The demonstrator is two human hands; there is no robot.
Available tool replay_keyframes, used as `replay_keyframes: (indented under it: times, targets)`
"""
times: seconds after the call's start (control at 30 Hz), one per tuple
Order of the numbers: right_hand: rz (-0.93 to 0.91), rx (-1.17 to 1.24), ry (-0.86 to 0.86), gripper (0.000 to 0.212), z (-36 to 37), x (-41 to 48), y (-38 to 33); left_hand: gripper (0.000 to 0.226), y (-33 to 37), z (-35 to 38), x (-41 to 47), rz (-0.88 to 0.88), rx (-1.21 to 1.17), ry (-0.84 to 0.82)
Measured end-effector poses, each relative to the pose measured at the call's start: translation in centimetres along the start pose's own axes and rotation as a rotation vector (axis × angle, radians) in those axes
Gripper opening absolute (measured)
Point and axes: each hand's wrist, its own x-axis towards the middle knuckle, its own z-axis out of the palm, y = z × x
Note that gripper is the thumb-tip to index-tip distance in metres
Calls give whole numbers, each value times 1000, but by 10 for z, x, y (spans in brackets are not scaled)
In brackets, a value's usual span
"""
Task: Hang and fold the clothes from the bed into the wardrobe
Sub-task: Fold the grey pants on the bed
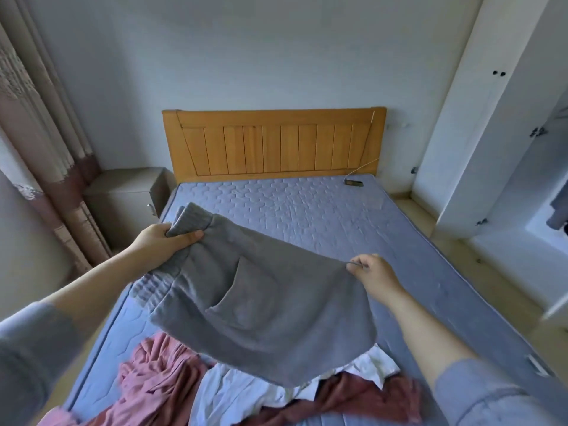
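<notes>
Presently: left hand (167, 244) clasps ribbed cuff, right hand (373, 272) pinches far edge of grey sweatpants (258, 299), held folded above bed (307, 210). Step judged: folding; next, lay flat, halve again. Unsorted pile (246, 392) below. Wardrobe (507, 167) right, interior mostly unseen.

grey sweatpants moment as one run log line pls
left hand: grips cuff | right hand: pinches edge | grey sweatpants: held folded above bed | clothes pile: on bed
</notes>
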Motion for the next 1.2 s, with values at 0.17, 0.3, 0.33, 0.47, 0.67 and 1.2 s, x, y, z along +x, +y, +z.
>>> replay_keyframes:
  times: [0.17, 0.3, 0.33, 0.47, 0.67, 1.2]
  targets:
    - [231, 103, 88, 30, -13, -29, 77, 34, -20, 83, -8, -29, 6, -116]
    - [288, -23, 172, 26, -16, -61, 133, 37, -44, 152, -30, -97, 12, -206]
    - [297, -50, 177, 25, -16, -69, 146, 37, -50, 167, -37, -119, 12, -224]
    - [353, -155, 142, 23, -14, -96, 190, 35, -76, 212, -66, -177, 18, -273]
    - [437, -285, -27, 22, 13, -114, 235, 30, -130, 247, -103, -254, 29, -271]
    - [251, -505, -514, 21, 336, -117, 249, 24, -430, 235, -184, -723, 100, 93]
